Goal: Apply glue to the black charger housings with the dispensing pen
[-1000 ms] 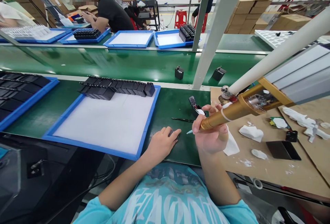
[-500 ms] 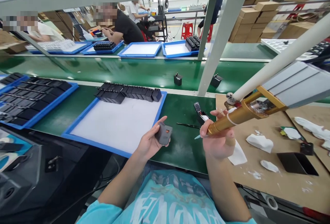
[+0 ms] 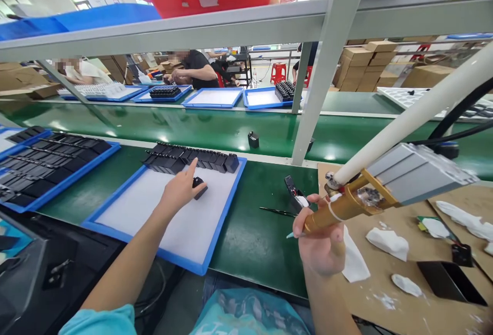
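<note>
My left hand (image 3: 180, 189) reaches out over the blue-rimmed white tray (image 3: 215, 232) and grips a small black block (image 3: 198, 186) that rests on the tray's white pad, just in front of the row of black blocks (image 3: 190, 158) at the tray's far edge. The index finger sticks up. My right hand (image 3: 321, 245) is wrapped round the gold nozzle of a dispensing tool (image 3: 346, 206) that hangs from a white tube and a grey body. Its tip points left above the green bench. A strip of white paper sits under that hand.
A second blue tray (image 3: 50, 163) full of black parts lies at the left. An open black part (image 3: 295, 192) and thin tweezers (image 3: 275, 211) lie on the green mat. White scraps litter the cardboard sheet (image 3: 385, 294) at right. A conveyor with one block (image 3: 253, 140) runs behind; other people sit beyond it.
My left hand lifted the black block from the mat near my body, carried it forward and left, and now has it down on the white tray. The right hand stayed on the tool.
</note>
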A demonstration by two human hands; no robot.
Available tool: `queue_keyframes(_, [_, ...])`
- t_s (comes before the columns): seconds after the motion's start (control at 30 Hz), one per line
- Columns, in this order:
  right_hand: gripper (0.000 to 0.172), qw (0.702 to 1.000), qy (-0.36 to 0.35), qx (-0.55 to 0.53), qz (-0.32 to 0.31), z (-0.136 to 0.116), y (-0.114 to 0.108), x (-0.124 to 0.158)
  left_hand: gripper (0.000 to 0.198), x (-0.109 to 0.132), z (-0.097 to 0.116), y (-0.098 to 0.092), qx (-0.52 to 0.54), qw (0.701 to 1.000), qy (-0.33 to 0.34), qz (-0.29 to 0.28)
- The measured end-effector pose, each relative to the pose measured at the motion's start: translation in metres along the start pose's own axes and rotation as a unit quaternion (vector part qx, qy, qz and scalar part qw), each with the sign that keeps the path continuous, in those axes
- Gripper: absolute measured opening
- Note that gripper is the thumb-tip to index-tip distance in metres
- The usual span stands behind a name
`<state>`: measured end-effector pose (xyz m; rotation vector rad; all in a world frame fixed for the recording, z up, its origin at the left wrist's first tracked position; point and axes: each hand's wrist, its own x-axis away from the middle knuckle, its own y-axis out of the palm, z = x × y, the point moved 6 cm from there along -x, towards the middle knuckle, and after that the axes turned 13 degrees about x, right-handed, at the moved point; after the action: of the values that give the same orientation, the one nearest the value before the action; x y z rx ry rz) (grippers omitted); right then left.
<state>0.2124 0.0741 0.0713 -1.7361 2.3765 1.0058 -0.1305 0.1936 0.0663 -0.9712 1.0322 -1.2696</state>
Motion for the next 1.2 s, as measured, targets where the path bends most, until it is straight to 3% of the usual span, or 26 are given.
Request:
queue_keyframes(0.1, [0.030, 1.000, -0.004, 0.005, 0.001, -0.002, 0.001, 0.002, 0.074, -0.036, 0.046, -0.019, 0.035, 0.994, 0.081, 0.069])
queue_keyframes(0.17, [0.030, 1.000, -0.007, 0.008, 0.002, -0.002, 0.002, 0.003, 0.073, -0.074, 0.082, -0.014, 0.076, 0.991, 0.112, 0.019])
queue_keyframes(0.27, [0.031, 1.000, -0.017, 0.014, -0.001, -0.002, 0.002, 0.004, 0.081, -0.140, 0.123, 0.009, 0.060, 0.992, 0.089, -0.066])
queue_keyframes(0.4, [0.034, 0.999, -0.023, 0.029, 0.000, 0.001, 0.001, 0.003, 0.091, -0.203, 0.141, 0.041, 0.053, 0.993, 0.027, -0.104])
queue_keyframes(0.47, [0.035, 0.999, -0.022, 0.032, 0.006, 0.003, 0.000, 0.003, 0.077, -0.218, 0.139, 0.055, 0.051, 0.991, 0.004, -0.120])
queue_keyframes(0.6, [0.035, 1.000, -0.004, 0.031, 0.000, 0.007, -0.002, 0.006, 0.040, -0.229, 0.143, 0.071, 0.053, 0.989, 0.009, -0.138])
queue_keyframes(0.7, [0.034, 1.000, 0.016, 0.023, -0.004, 0.008, -0.002, 0.010, 0.043, -0.230, 0.169, 0.083, 0.071, 0.983, 0.052, -0.159])
queue_keyframes(0.83, [0.034, 0.999, 0.025, 0.018, 0.017, 0.007, -0.003, 0.011, 0.066, -0.224, 0.221, 0.108, 0.106, 0.972, 0.106, -0.182])
queue_keyframes(0.93, [0.034, 0.999, 0.030, 0.026, 0.025, 0.009, -0.004, 0.011, 0.059, -0.217, 0.248, 0.127, 0.122, 0.969, 0.112, -0.183])
queue_keyframes(1.03, [0.037, 0.998, 0.039, 0.039, 0.032, 0.015, -0.006, 0.012, 0.053, -0.214, 0.258, 0.135, 0.131, 0.974, 0.106, -0.152])
queue_keyframes(1.2, [0.036, 0.997, 0.062, 0.031, 0.039, 0.027, -0.011, 0.017, 0.044, -0.209, 0.255, 0.133, 0.139, 0.979, 0.104, -0.109])
